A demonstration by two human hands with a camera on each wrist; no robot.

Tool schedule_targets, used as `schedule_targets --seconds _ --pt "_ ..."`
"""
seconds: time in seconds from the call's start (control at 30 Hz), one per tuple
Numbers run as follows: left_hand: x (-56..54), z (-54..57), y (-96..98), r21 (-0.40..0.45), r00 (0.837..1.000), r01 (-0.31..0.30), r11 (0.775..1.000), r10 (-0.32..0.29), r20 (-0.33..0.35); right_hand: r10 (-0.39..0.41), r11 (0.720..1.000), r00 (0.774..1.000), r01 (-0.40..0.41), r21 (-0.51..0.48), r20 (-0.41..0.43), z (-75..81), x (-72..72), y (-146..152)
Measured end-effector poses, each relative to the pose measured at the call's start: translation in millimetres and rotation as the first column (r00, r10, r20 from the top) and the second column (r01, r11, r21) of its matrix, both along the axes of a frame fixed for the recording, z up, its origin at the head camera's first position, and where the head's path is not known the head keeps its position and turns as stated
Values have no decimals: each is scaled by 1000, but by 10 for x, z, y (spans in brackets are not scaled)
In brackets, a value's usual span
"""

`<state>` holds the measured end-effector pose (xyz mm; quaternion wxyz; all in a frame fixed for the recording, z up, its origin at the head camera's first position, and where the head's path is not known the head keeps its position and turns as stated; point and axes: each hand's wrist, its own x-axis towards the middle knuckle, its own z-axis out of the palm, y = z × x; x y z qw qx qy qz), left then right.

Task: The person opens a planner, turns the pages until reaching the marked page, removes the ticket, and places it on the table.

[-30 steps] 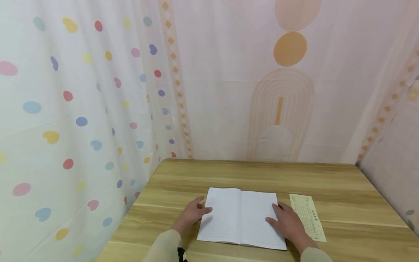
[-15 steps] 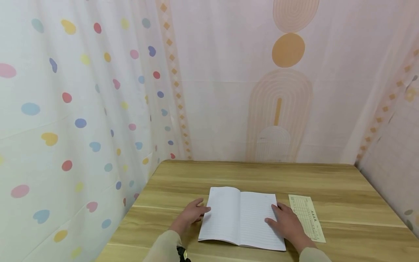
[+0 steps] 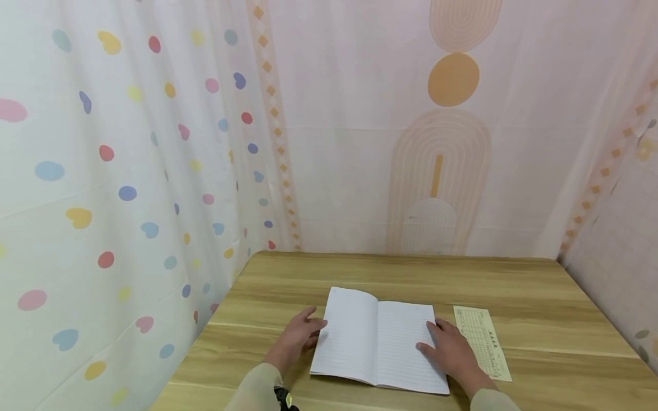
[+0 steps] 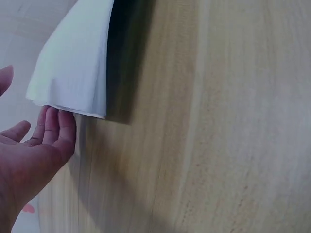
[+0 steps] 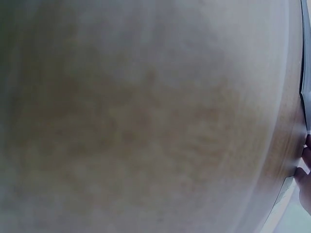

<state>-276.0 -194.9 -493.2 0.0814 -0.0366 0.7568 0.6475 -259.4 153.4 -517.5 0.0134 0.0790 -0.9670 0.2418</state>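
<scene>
An open notebook (image 3: 406,342) with ruled white pages lies on the wooden table (image 3: 401,274). Its left half is raised and bowed, with shadow beneath it in the left wrist view. My left hand (image 3: 295,338) is at the left edge: the fingertips (image 4: 51,116) touch the underside of the page stack (image 4: 73,63), while the thumb stays apart from the paper. On the right edge rests my right hand (image 3: 453,351), its thumb and index finger lying on the right page. The right wrist view catches only part of that hand (image 5: 305,179) beside the notebook's edge.
A pale yellow printed slip (image 3: 480,331) lies right of the notebook, partly behind my right hand. A dotted curtain (image 3: 128,228) hangs along the left side, and a patterned white curtain (image 3: 339,171) hangs behind the table's far edge.
The notebook's left half has risen, its far left corner going up. My left hand has shifted slightly left and up with it. My right hand has barely moved.
</scene>
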Motion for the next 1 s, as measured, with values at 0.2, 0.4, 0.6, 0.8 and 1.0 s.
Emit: schedule_targets --seconds 0.2,0.4,0.6,0.8,1.0 --pt "-27 5 -24 82 997 -52 995 56 -45 -4 1000 1000 4 -2 -4 -8 -9 5" --pt "-20 61 77 164 993 -4 986 23 -119 -10 1000 1000 10 -6 -5 -20 -7 6" --pt "-35 190 224 292 990 49 955 -7 -144 -3 1000 1000 2 -16 -23 -37 -20 14" --pt "-6 313 423 337 976 158 928 -94 -199 -12 999 1000 12 -49 11 -5 -46 15" --pt "44 354 676 172 951 246 954 -203 -231 25 994 999 -27 -108 -21 84 -42 56"
